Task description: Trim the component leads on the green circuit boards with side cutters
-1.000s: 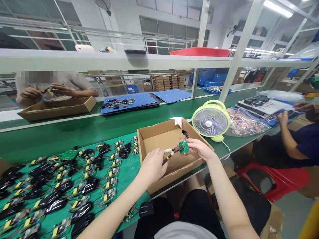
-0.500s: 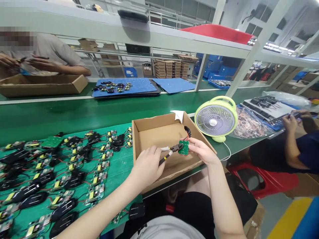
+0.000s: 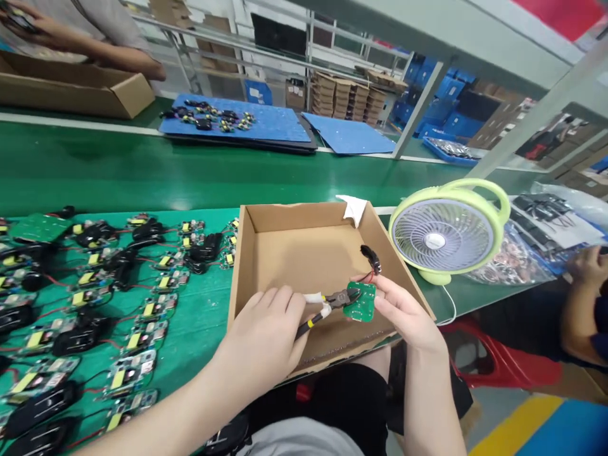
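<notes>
My left hand [image 3: 266, 326] is wrapped round the handles of a pair of cutting pliers [image 3: 339, 299], which have white and black grips with yellow bands. The pliers' jaws lie against the face of a green circuit board [image 3: 363, 307]. Fingers of my right hand [image 3: 408, 313] pinch that board by its right edge. From the board's top, red and black wires lead to a small black part [image 3: 370, 259]. All of this is held over an open cardboard box [image 3: 304, 212]. Whether the jaws grip anything is too small to tell.
Rows of wired circuit boards with black casings [image 3: 78, 332] cover the green mat at left. A yellow-green fan [image 3: 434, 240] stands right of the box. Blue sheets [image 3: 285, 126] carry more boards at the back. Co-workers' arms [image 3: 123, 57] show at far left and right.
The view has tilted down and come closer to the box. My left hand still holds the pliers against the board, and my right hand still pinches it.
</notes>
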